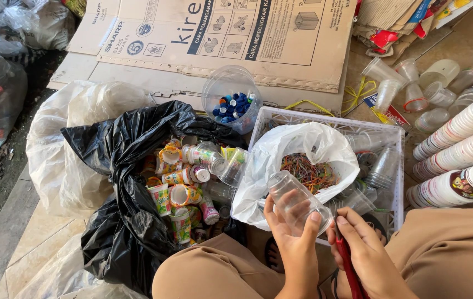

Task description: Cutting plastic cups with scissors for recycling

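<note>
Left hand (294, 241) was wrapped around a clear plastic cup (294, 202), held tilted with the mouth toward the right hand (366, 252), just above the person's lap. Cup sat in front of the white plastic bag (303, 149) of rubber bands (308, 171), which lay in the white plastic crate (394, 166).

Right hand was closed on a red-handled tool (350, 271). It looked like a cutter or scissors, but I couldn't tell which; the working end was hidden at the cup rim. Fingertips were touching the rim.

Around them:
- black bin bag (126, 166) to the left, open, full of small printed cups and bottles (184, 191)
- clear tub of blue bottle caps (234, 102) behind it, on flattened cardboard (220, 33)
- more clear cups inside the crate beside the bag, loose ones (413, 88) beyond it
- stacked paper cups (463, 138) lying on their sides at right

Risks, as I judged them:
- Thin wall meant the cup could buckle or slip under the left-hand squeeze and jerk against the tool.
- Tool edge was close to the left thumb; a slip at the rim would land there.
- The grip was over the lap, so a dropped cup would roll off toward the black bin bag.
</note>
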